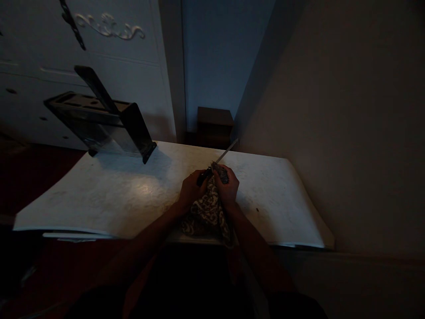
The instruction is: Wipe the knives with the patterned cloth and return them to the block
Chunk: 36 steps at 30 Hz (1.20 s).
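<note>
1. Bare forearms nearest, entering from about seven and five o'clock.
2. Red floor, eight o'clock, very dark.
3. Knife stand, between nine and ten o'clock, on the white table. Black end pieces, see-through side, slotted top; tall black part sticks up toward eleven. Too dark to tell what's inside.
4. White cabinet, ten o'clock, behind stand. Scroll ornament, dark handle. Front only; contents hidden.
5. Left hand, seven o'clock just below centre: clamped on black handle of knife. Knife is above table, blade tip toward between one and two.
6. Patterned cloth, six o'clock: bunched at blade's base, trailing down to near table edge.
7. Brown box, twelve o'clock, beyond table; inside not visible.
8. Right hand, five o'clock, just beside left: clamped on cloth.
9. Small dark speck, between four and five, on table.
10. Plain wall, three o'clock.
</note>
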{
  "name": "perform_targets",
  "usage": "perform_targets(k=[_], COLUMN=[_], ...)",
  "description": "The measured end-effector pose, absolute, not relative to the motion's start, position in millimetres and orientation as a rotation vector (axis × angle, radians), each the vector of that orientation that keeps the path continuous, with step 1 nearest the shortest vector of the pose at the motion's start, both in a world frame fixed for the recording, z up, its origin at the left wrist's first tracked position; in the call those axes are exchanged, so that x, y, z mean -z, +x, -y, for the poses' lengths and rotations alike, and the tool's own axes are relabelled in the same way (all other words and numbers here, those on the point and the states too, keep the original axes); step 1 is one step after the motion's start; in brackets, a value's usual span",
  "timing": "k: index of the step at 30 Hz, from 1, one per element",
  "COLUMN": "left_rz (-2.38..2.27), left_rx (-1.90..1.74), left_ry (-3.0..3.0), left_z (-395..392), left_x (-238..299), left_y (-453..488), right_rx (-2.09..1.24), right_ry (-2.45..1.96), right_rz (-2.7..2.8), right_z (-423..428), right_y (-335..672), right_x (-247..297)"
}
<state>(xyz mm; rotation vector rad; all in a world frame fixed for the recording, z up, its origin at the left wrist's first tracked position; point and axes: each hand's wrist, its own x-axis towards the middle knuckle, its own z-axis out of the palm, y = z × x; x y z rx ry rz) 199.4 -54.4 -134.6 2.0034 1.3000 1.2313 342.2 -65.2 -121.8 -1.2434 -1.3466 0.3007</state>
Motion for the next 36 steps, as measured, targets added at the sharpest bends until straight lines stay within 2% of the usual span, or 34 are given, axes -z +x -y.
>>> perform_targets(k=[9, 24, 36], left_rz=[-1.465, -1.169, -1.134], left_rx=[-0.997, -1.288, -1.325], left_ry=[2.345, 2.195, 1.910], left_z=[57, 61, 63], left_x=[140, 123, 115], left_y=[204, 198, 201], right_rx=[-0.237, -0.216, -0.268], right_ry=[-1.278, -1.240, -1.232], right_rz=[1.318, 1.285, 1.201], right_z=[64, 67, 67], right_y=[344, 344, 341], right_x=[129, 128, 129])
